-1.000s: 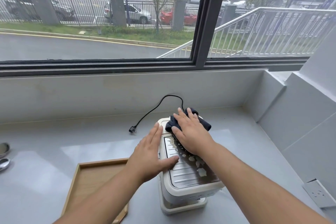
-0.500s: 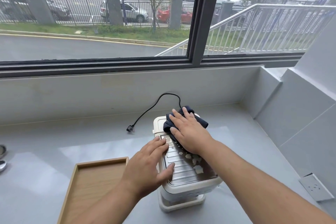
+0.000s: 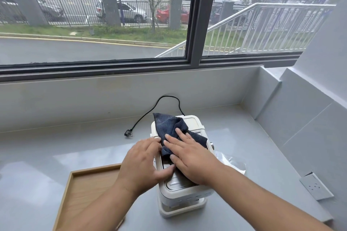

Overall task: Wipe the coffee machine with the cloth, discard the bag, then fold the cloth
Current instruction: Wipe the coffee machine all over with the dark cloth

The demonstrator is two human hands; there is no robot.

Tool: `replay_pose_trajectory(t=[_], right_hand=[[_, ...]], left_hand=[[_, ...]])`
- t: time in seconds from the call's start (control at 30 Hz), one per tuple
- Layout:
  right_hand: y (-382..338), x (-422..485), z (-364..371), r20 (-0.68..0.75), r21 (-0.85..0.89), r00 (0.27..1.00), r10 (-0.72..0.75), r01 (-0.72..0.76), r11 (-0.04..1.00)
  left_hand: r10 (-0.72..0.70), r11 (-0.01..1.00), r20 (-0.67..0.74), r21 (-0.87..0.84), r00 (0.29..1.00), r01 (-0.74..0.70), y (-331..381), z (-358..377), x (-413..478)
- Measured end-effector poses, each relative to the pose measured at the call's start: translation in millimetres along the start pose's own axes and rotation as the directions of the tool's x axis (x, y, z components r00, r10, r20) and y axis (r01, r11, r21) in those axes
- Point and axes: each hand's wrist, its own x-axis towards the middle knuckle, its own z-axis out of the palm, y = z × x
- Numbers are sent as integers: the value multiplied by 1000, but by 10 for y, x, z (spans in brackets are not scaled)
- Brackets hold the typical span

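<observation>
Atop the cream coffee machine (image 3: 183, 189) on the grey desk (image 3: 56, 148), the right hand (image 3: 189, 157) presses flat on the dark blue cloth (image 3: 170, 125), fingers spread, while the left hand (image 3: 142, 163) braces the machine's left edge, and a clear bag (image 3: 232, 163) lies just right.

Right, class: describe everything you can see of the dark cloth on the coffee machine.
The cloth is dark blue with a fine ribbed weave and looks soft. It lies crumpled and partly spread over the top of the cream coffee machine, one corner pointing toward the window. The right hand presses flat on its near part, fingers spread, hiding some of it. The left hand rests on the machine beside it, fingertips near the cloth's edge.
</observation>
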Motion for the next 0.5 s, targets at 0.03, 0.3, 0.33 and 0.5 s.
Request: replay_pose_trajectory(t=[0.03, 0.3, 0.33, 0.5], right_hand=[[-5, -48, 7, 7, 0, 1000, -2, 2, 1000], [6, -414, 33, 27, -6, 999, -16, 17, 1000], [6, -460, 35, 28, -12, 999, -15, 16, 1000], [-20, -660, 11, 58, -27, 998, -5, 7, 1000]], left_hand=[[8, 1000, 16, 11, 1000, -8, 0, -10, 7], [-1, 994, 90, 105, 996, -9, 31, -91, 29], [0, 994, 90, 106, 996, -9, 36, -96, 28], [-2, 995, 130, 95, 991, -11, 58, -114, 17]])
